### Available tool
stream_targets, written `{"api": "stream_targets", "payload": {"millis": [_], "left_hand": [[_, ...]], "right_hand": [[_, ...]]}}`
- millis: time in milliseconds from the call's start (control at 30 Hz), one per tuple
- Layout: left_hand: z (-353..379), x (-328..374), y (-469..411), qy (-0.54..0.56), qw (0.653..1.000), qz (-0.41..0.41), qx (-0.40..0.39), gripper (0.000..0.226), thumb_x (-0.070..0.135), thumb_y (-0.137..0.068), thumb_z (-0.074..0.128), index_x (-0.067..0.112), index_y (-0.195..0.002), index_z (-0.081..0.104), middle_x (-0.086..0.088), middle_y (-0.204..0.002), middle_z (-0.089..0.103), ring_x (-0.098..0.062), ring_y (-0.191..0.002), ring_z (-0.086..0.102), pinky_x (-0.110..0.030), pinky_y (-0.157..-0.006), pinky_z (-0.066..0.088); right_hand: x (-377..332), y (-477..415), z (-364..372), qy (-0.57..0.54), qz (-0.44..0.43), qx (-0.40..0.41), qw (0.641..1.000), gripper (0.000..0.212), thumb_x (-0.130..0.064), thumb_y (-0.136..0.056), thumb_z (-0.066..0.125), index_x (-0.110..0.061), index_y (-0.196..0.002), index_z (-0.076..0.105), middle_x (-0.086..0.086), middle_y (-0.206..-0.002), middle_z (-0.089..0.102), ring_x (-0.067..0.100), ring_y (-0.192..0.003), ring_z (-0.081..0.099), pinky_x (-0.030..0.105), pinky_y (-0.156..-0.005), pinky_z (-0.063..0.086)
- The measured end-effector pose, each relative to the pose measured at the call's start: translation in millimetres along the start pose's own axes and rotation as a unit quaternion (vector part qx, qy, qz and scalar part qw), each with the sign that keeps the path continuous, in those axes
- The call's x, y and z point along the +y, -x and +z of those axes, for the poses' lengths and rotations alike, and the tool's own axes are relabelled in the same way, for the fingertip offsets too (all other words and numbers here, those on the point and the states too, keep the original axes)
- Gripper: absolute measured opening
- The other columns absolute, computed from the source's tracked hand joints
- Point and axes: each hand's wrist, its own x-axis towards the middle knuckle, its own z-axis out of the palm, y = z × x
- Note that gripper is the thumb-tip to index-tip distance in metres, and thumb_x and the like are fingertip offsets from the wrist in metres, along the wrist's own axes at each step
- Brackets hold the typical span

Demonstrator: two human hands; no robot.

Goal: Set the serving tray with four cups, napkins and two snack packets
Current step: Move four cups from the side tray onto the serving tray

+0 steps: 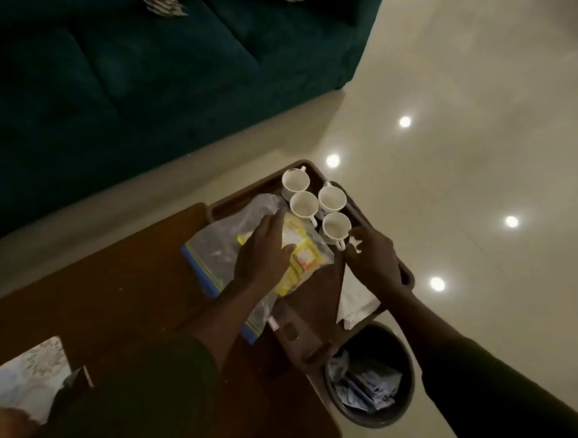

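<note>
A dark brown serving tray (313, 321) sits at the right end of a wooden table (121, 288), overhanging its edge. Several white cups (304, 204) stand bunched at the tray's far corner. A clear zip bag with a blue seal (214, 249) lies across the tray's left rim, holding a yellow snack packet (304, 257). My left hand (263, 254) lies flat on the bag and packet. My right hand (373, 259) hovers with fingers spread by the nearest cup (336, 227), above the tray's right rim. White napkins (357, 301) lie on the tray under my right wrist.
A dark round waste bin (369, 375) with crumpled wrappers stands on the floor just below the tray's near corner. A teal sofa (139, 69) fills the far left. A patterned cloth (23, 376) lies on the table's near left. Glossy pale floor (463, 159) spreads to the right.
</note>
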Motion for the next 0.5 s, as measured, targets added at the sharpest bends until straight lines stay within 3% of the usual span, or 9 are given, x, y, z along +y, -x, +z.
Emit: {"api": "stream_targets", "payload": {"millis": [133,233,367,500], "left_hand": [[14,13,-42,0.002,0.999,0.049,0.017,0.066,0.021,-0.087,0.066,0.016,-0.146,0.036,-0.010,-0.149,0.043,-0.029,-0.136,0.041,-0.041,-0.105,0.040],[26,24,-72,-0.018,0.994,0.103,0.015,0.066,0.015,-0.084,0.067,0.020,-0.144,0.040,-0.006,-0.142,0.048,-0.030,-0.127,0.048,-0.045,-0.098,0.047],[36,40,-110,-0.077,0.985,0.144,-0.056,0.075,0.000,-0.083,0.058,0.027,-0.148,0.034,-0.006,-0.151,0.036,-0.030,-0.133,0.041,-0.047,-0.094,0.049],[41,52,-137,-0.204,0.950,0.191,-0.137,0.080,0.001,-0.082,0.062,0.036,-0.147,0.032,-0.006,-0.161,0.019,-0.032,-0.141,0.029,-0.050,-0.101,0.039]], "right_hand": [[10,-23,8,-0.010,0.012,0.007,1.000,0.033,-0.027,-0.080,0.066,-0.011,-0.108,0.058,0.008,-0.106,0.064,0.023,-0.092,0.058,0.029,-0.071,0.037],[20,-37,22,0.003,0.021,-0.023,1.000,0.050,-0.027,-0.078,0.070,-0.013,-0.122,0.052,0.008,-0.120,0.058,0.025,-0.106,0.057,0.033,-0.077,0.044],[25,-49,38,0.032,0.019,-0.041,0.998,0.059,-0.036,-0.077,0.072,-0.015,-0.127,0.049,0.005,-0.131,0.055,0.025,-0.116,0.053,0.037,-0.083,0.049],[26,-57,47,0.026,0.014,-0.050,0.998,0.064,-0.043,-0.076,0.073,-0.016,-0.129,0.047,0.004,-0.135,0.053,0.024,-0.121,0.051,0.039,-0.087,0.049]]}}
